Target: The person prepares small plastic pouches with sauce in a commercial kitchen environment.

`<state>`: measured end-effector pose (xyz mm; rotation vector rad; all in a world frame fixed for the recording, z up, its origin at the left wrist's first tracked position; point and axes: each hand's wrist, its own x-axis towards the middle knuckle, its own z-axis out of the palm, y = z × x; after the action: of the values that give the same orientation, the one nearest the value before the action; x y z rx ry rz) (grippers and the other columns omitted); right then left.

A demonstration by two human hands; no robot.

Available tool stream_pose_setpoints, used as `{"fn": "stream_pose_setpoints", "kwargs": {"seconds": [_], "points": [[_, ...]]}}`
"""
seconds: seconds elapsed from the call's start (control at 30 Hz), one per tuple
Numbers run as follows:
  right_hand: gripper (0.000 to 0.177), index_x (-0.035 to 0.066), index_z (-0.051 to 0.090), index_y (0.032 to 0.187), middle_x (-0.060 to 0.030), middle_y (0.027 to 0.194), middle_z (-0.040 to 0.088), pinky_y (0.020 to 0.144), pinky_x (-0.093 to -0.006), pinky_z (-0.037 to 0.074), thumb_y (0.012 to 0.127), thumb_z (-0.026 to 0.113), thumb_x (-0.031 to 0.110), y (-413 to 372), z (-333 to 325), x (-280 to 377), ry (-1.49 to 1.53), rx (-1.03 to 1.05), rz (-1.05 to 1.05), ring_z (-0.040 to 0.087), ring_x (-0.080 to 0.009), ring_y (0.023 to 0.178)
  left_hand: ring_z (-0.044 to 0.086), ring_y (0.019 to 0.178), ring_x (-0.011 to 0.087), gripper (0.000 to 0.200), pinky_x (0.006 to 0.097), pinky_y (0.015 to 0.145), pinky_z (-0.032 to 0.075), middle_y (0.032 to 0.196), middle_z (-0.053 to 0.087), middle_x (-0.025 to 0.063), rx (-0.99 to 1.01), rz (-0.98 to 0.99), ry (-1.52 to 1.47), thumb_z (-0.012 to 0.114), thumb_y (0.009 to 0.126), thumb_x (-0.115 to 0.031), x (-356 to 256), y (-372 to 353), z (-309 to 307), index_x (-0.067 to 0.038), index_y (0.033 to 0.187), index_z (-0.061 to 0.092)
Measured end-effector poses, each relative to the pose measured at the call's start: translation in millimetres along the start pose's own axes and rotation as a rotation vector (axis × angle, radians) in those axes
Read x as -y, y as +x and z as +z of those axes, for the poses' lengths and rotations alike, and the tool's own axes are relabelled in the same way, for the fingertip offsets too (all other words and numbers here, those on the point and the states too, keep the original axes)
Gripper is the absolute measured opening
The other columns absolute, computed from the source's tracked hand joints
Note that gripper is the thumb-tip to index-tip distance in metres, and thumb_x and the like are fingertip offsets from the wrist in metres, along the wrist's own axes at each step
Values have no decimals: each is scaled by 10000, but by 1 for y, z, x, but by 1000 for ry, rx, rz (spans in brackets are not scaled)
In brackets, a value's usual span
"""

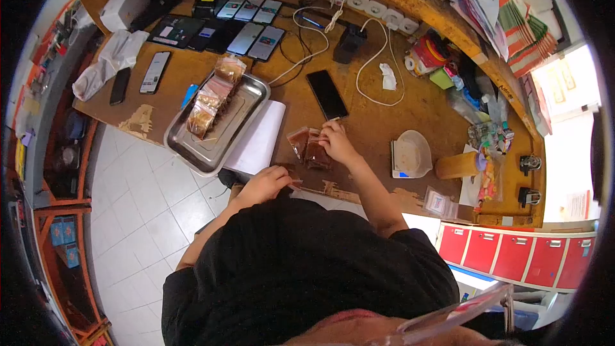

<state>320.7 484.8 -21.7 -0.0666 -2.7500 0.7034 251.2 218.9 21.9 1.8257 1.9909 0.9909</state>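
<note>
Near the table's front edge, my left hand (270, 183) is closed, its fingers curled at the edge of a small see-through packet (295, 184) that is mostly hidden. My right hand (337, 143) pinches the upper edge of a small plastic packet (316, 156) with reddish-brown contents, lying on the table. Just left of it lies another packet (298, 141) of the same kind. To the left, a metal tray (238, 115) carries a row of filled plastic packets (211, 104) with brownish contents. A white paper pad (259, 138) lies partly under the tray.
A black phone (327, 94) lies beyond my right hand. Several phones and tablets (246, 37) cover the back left. White cables (368, 93) loop across the wooden table (365, 128). At right stand a whitish plastic tub (412, 154) and a yellowish bottle (456, 164).
</note>
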Motion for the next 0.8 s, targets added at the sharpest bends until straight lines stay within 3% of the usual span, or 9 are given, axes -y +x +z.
{"fn": "stream_pose_setpoints", "kwargs": {"seconds": [0.2, 0.23, 0.3, 0.4, 0.43, 0.5, 0.63, 0.7, 0.8], "points": [[183, -9, 558, 869, -168, 847, 593, 733, -378, 459, 711, 642, 27, 3, -7, 15, 268, 91, 343, 571, -340, 806, 516, 871, 282, 271, 348, 755, 442, 882, 507, 95, -27, 37, 39, 549, 635, -1, 4, -5, 6, -42, 902, 550], [183, -9, 558, 869, -168, 847, 593, 733, -378, 459, 711, 642, 27, 10, -21, 23, 266, 92, 334, 571, -340, 806, 516, 870, 282, 272, 348, 755, 443, 883, 505, 96, -40, 55, 64, 551, 632, -3, 4, -5, 5, -42, 901, 545], [149, 0, 592, 823, -161, 850, 629, 724, -364, 471, 695, 653, 44, 20, -50, 39, 235, 528, 180, 599, -327, 823, 515, 874, 281, 273, 349, 757, 443, 888, 503, 97, -26, 46, 61, 552, 632, -4, 4, -5, 2, -43, 903, 542], [117, 12, 616, 784, -160, 972, 609, 770, -339, 457, 683, 656, 56, 42, -49, 54, 30, 695, 47, 580, -310, 908, 514, 882, 280, 286, 350, 761, 442, 898, 500, 98, 5, 47, 50, 558, 627, -4, 2, -7, 1, -44, 910, 537], [117, 12, 616, 784, -160, 972, 609, 770, -339, 457, 683, 656, 56, 45, -37, 52, 28, 694, 46, 580, -310, 908, 514, 886, 280, 298, 351, 763, 442, 903, 499, 98, 8, 59, 53, 562, 621, -3, 3, -5, 0, -44, 915, 536], [122, 34, 626, 767, -143, 977, 577, 814, -380, 414, 671, 673, 92, 48, -4, 36, -38, 305, -258, 526, -319, 957, 513, 892, 278, 305, 350, 767, 442, 903, 500, 96, 15, 52, 60, 567, 615, -4, 0, -4, -1, -46, 915, 536], [99, 27, 589, 771, -124, 986, 543, 824, -394, 388, 693, 642, 58, 59, 10, 18, 148, 398, -207, 496, -293, 970, 511, 942, 289, 396, 353, 818, 437, 967, 515, 101, 75, 33, 58, 598, 591, 4, 3, -2, -1, -53, 979, 542], [109, 31, 565, 799, -122, 911, 545, 792, -410, 390, 713, 625, 61, 58, 7, 16, 174, 612, -24, 501, -299, 932, 508, 958, 279, 412, 347, 831, 433, 984, 518, 94, 81, 29, 73, 607, 595, -5, 5, 0, -1, -59, 998, 545], [117, 22, 543, 820, -135, 853, 533, 757, -386, 409, 731, 609, 61, 53, 3, 18, 47, 506, -148, 513, -308, 867, 507, 965, 267, 398, 345, 835, 428, 1005, 523, 82, 101, 110, 110, 609, 605, -8, 5, 10, 0, -58, 995, 549]]}}
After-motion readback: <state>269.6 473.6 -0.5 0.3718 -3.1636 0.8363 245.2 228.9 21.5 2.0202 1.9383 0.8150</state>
